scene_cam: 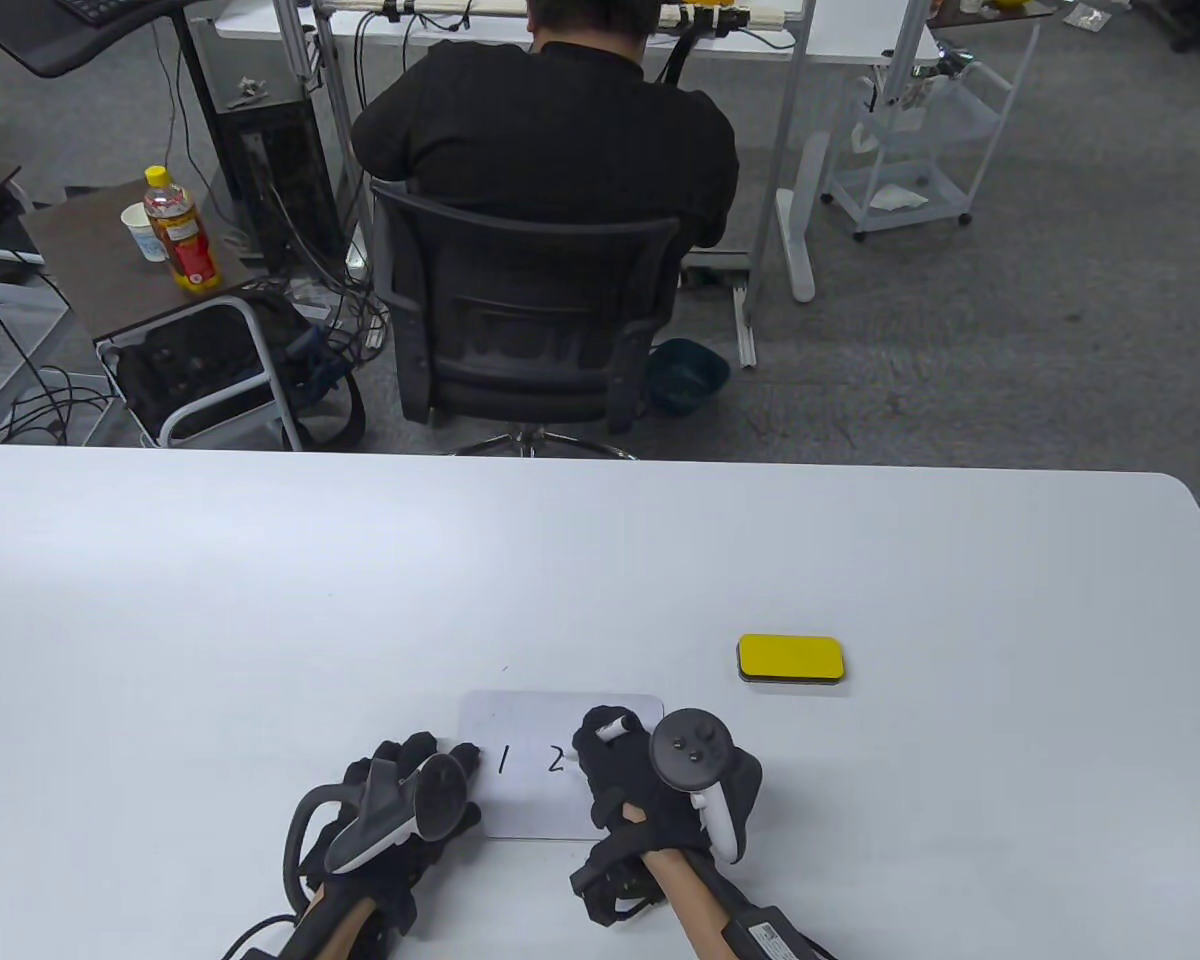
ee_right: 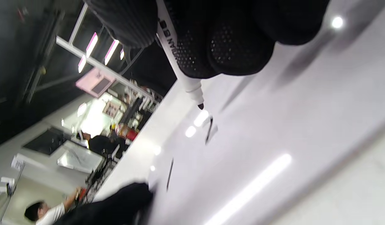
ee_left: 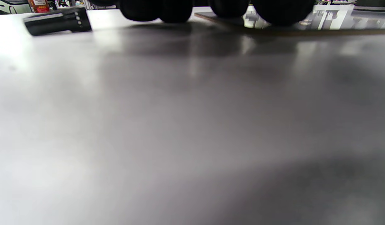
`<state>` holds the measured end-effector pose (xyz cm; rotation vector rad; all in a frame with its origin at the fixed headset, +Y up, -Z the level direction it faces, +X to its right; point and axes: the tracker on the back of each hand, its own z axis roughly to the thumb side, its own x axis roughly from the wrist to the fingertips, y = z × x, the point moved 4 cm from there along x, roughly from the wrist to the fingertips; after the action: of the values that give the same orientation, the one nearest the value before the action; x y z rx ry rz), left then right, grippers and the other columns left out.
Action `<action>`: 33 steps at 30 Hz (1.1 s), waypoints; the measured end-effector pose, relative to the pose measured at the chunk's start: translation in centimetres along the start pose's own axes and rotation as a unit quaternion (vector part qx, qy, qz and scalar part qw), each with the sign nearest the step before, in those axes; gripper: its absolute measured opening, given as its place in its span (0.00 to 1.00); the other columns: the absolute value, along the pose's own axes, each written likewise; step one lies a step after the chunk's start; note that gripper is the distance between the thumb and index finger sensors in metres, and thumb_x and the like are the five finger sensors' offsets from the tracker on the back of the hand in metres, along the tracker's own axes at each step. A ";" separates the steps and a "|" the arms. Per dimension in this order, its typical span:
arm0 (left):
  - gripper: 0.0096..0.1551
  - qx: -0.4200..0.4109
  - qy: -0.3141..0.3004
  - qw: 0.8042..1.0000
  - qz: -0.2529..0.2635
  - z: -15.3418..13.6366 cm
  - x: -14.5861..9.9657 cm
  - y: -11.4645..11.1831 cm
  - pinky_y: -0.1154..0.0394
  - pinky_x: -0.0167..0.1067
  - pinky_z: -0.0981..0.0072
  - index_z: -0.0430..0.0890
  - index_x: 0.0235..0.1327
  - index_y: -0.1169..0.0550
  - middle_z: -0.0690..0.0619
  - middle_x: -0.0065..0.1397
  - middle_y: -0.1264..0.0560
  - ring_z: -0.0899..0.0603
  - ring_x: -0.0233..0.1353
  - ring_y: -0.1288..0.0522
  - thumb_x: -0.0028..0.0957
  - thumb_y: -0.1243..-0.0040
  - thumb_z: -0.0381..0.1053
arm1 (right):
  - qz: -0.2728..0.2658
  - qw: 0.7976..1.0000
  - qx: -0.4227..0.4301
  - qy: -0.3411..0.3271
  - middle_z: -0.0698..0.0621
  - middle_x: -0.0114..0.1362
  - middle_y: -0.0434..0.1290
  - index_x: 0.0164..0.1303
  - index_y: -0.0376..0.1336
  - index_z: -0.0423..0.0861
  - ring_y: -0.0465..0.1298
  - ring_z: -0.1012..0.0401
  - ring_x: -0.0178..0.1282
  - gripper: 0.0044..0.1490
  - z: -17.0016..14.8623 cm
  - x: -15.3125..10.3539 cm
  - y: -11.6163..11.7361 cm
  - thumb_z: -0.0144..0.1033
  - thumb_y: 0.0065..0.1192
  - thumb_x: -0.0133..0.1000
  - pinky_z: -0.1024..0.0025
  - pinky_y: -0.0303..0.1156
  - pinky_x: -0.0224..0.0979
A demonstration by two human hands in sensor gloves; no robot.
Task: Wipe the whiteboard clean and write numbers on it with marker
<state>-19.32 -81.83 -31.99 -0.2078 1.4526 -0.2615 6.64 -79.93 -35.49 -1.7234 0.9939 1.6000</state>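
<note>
A small whiteboard (scene_cam: 540,800) lies near the table's front edge with "1" (scene_cam: 503,760) and "2" (scene_cam: 555,760) written on it in black. My right hand (scene_cam: 605,745) grips a white marker (scene_cam: 615,727) over the board's right part. In the right wrist view the marker (ee_right: 183,73) points down with its black tip (ee_right: 200,106) just above the "2" (ee_right: 209,129), not touching it. My left hand (scene_cam: 430,765) lies flat at the board's left edge, its fingertips (scene_cam: 465,750) on the board.
A yellow eraser (scene_cam: 790,660) lies to the right, beyond the board. A short black object (ee_left: 56,21) lies on the table left of my left fingers. Past the table's far edge a person (scene_cam: 545,140) sits in a chair with their back turned.
</note>
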 end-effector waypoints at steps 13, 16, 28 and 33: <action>0.36 -0.002 0.001 1.000 -0.001 0.0 0.0 0.0 0.41 0.81 0.42 0.69 0.84 0.38 0.53 0.90 0.43 0.40 0.84 0.42 0.61 0.50 0.72 | -0.013 0.999 -0.008 0.041 0.36 0.60 0.79 0.71 0.62 0.41 0.80 0.47 0.54 0.29 -2.4 0.8 -1.8 0.42 0.64 0.64 0.53 0.75 0.56; 0.36 -0.002 0.000 1.000 -0.002 0.0 0.0 0.0 0.42 0.81 0.42 0.69 0.84 0.38 0.53 0.90 0.43 0.40 0.84 0.42 0.61 0.50 0.72 | -0.020 0.999 -0.011 0.045 0.36 0.58 0.80 0.70 0.63 0.41 0.80 0.48 0.52 0.29 -2.7 0.2 -2.2 0.42 0.64 0.63 0.54 0.75 0.55; 0.36 -0.002 0.001 1.000 -0.002 0.0 0.0 0.0 0.42 0.81 0.42 0.69 0.84 0.38 0.53 0.90 0.43 0.40 0.84 0.42 0.61 0.50 0.72 | 0.003 0.999 -0.026 0.021 0.37 0.57 0.79 0.69 0.63 0.40 0.79 0.50 0.50 0.29 -2.7 -2.7 -1.8 0.42 0.63 0.64 0.55 0.75 0.54; 0.36 0.000 0.001 1.000 -0.001 0.0 0.0 0.0 0.42 0.81 0.42 0.69 0.84 0.38 0.52 0.90 0.43 0.40 0.84 0.42 0.61 0.50 0.72 | 0.001 1.000 0.010 0.018 0.37 0.57 0.79 0.69 0.63 0.41 0.79 0.50 0.51 0.29 -2.7 -2.6 -2.3 0.43 0.63 0.64 0.55 0.75 0.55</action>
<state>-19.34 -81.84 -31.98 -0.2089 1.4547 -0.2633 10.02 -80.56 -32.74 -1.7438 1.0253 1.5589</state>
